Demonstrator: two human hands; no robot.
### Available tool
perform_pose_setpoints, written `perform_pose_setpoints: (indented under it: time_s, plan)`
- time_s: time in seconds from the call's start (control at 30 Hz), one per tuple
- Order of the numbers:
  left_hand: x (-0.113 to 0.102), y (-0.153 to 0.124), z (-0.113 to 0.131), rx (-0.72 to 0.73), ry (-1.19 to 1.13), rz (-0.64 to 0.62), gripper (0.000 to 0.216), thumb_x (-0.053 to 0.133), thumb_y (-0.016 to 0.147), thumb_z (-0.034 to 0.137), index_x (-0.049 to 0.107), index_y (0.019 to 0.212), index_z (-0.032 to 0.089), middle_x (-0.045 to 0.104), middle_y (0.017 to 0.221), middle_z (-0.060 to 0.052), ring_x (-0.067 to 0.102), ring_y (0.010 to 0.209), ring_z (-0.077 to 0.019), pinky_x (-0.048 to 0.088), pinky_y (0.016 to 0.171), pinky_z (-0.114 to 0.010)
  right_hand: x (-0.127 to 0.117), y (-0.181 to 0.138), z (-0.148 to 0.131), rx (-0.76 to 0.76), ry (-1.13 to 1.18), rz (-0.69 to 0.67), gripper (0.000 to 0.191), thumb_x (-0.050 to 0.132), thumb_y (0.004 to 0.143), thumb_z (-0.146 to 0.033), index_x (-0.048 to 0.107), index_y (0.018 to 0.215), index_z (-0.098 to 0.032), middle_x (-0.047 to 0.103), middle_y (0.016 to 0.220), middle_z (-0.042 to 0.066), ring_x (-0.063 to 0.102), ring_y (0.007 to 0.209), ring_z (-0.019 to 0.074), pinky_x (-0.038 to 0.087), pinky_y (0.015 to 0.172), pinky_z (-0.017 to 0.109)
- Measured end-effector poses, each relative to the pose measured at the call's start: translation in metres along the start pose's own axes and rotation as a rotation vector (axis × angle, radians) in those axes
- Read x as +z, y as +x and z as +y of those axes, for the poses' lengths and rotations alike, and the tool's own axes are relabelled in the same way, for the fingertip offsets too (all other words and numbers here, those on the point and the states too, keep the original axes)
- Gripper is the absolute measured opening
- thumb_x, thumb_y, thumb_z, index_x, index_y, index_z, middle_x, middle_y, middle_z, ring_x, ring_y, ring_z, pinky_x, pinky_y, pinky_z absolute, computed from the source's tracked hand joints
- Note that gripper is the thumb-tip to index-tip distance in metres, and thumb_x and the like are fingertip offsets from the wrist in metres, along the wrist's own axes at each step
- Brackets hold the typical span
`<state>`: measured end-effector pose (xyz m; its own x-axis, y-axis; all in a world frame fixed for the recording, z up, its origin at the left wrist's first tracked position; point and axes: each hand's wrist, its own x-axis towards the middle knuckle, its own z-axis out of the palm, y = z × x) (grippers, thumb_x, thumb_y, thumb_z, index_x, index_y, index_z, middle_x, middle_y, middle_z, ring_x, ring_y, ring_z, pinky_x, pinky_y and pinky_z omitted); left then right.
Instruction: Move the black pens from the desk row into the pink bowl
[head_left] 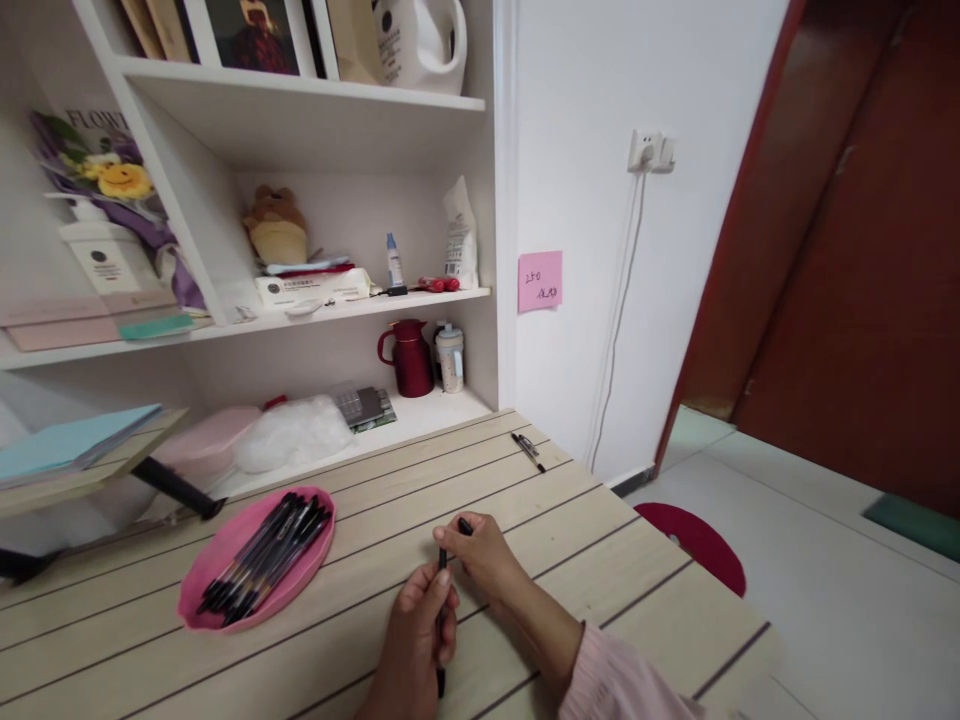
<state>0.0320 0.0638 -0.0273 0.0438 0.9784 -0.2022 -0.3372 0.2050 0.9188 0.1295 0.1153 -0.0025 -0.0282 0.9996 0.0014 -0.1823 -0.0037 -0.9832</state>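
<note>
A black pen (441,682) stands upright in my left hand (420,625), whose fingers are wrapped around its barrel. Its upper end shows above the thumb and its lower end sticks out beneath the fist. Just beyond, to the right, my right hand (487,560) is closed on a small black piece (465,526) that looks like a pen cap. The right thumb is close to the top of the pen; whether they touch I cannot tell. To the left, a pink oval tray (319,570) holds several black pens (266,555) in a loose heap.
Near the table's far right corner lies a pen (528,452) with a detached-looking clear piece beside it. A white shelf unit (405,300) stands behind the wooden table (600,590). A raised stand (97,465) is at the left, a red round stool (697,545) at the right.
</note>
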Motion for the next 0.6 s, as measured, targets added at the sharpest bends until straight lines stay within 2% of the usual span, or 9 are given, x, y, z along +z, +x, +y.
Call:
perform_pose_setpoints:
  time_s: [0.17,0.47,0.6]
  plan:
    - [0.0011,-0.0016,0.0021,-0.022,-0.002,0.006,0.03,0.065,0.067,0.042,0.047,0.072,0.019,0.048,0.058,0.006,0.029,0.036,-0.0002,0.016,0.032,-0.013,-0.0013,0.0026,0.0017,-0.002,-0.026,0.027,0.029,0.068,0.057,-0.037,0.048,0.05,-0.016,0.036,0.041,-0.008,0.029,0.042,0.0046,0.024,0.043,0.021]
    - [-0.0003,0.0003,0.0028,-0.06,-0.061,0.013,0.031,0.067,0.064,0.043,0.049,0.072,0.019,0.051,0.056,0.006,0.034,0.035,-0.0015,0.02,0.033,-0.014,-0.0011,0.0028,0.0041,0.058,0.049,-0.044,0.037,0.065,0.061,-0.05,0.057,0.061,-0.014,0.047,0.048,-0.004,0.034,0.041,0.0047,0.022,0.04,0.02]
    - [-0.0016,0.0004,0.002,-0.056,-0.052,-0.001,0.03,0.067,0.065,0.042,0.049,0.071,0.019,0.051,0.056,0.006,0.034,0.035,-0.0017,0.019,0.033,-0.015,-0.0013,0.0023,0.0044,0.041,0.08,-0.043,0.037,0.072,0.054,-0.047,0.052,0.055,-0.016,0.044,0.045,-0.006,0.035,0.04,0.0047,0.024,0.04,0.02]
